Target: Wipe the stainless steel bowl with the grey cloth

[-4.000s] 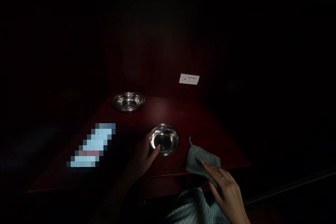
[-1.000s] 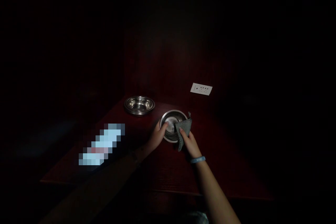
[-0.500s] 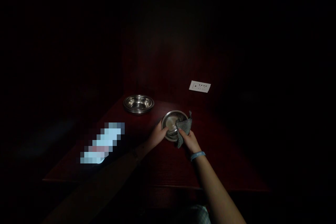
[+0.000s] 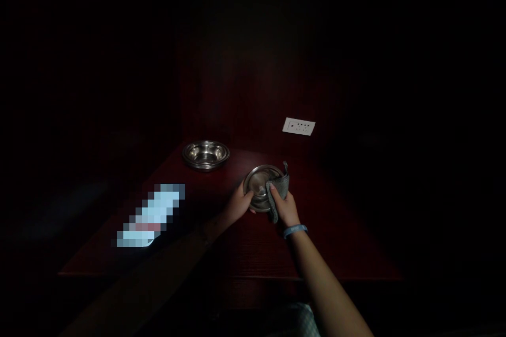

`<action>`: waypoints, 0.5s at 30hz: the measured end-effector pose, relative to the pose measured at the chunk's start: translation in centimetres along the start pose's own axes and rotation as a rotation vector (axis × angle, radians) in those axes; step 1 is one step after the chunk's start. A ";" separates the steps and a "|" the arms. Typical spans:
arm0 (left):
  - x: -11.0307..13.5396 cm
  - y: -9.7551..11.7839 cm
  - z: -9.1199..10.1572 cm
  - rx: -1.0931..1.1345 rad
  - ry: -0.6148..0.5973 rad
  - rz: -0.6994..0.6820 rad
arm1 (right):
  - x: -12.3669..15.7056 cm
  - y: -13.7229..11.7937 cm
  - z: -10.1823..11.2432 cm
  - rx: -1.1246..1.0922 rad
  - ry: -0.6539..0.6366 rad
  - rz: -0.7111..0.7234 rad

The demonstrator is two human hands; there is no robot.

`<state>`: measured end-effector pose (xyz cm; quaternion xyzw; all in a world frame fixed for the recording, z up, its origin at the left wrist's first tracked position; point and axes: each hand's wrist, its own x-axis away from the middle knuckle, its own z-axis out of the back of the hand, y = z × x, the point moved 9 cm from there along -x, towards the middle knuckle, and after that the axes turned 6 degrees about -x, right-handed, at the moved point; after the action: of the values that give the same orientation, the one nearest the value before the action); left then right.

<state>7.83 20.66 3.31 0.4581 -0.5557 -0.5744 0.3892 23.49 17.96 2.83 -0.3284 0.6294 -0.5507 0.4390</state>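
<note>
A small steel bowl (image 4: 258,183) is tilted toward me above the dark red table (image 4: 245,253). My left hand (image 4: 237,205) grips its left rim, fingers curled round the edge. My right hand (image 4: 285,208), with a pale blue wristband, is closed on a grey cloth (image 4: 279,188) and presses it against the bowl's right side, partly inside it. The cloth's lower end hangs down past the bowl.
A stack of steel bowls (image 4: 205,155) stands at the table's far left corner. A pixelated light blue patch (image 4: 152,215) lies on the left of the table. A white wall socket plate (image 4: 299,126) sits on the dark panel behind. The surroundings are almost black.
Four seconds ago the bowl lay flat and the cloth lay under my right hand at the table's near edge. Now both are lifted together. Over the last second the cloth has shifted slightly.
</note>
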 end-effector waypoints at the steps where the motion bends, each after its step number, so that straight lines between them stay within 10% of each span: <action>1: 0.1 0.1 0.0 -0.006 0.002 -0.004 | 0.0 -0.1 0.1 0.018 0.002 0.009; 15: 0.3 2.4 0.9 -0.004 0.059 -0.246 | -0.3 -0.1 -0.1 0.030 -0.059 0.007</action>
<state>6.74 20.45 5.66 0.5387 -0.4823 -0.6053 0.3328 23.55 18.20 2.94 -0.3357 0.6089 -0.5485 0.4645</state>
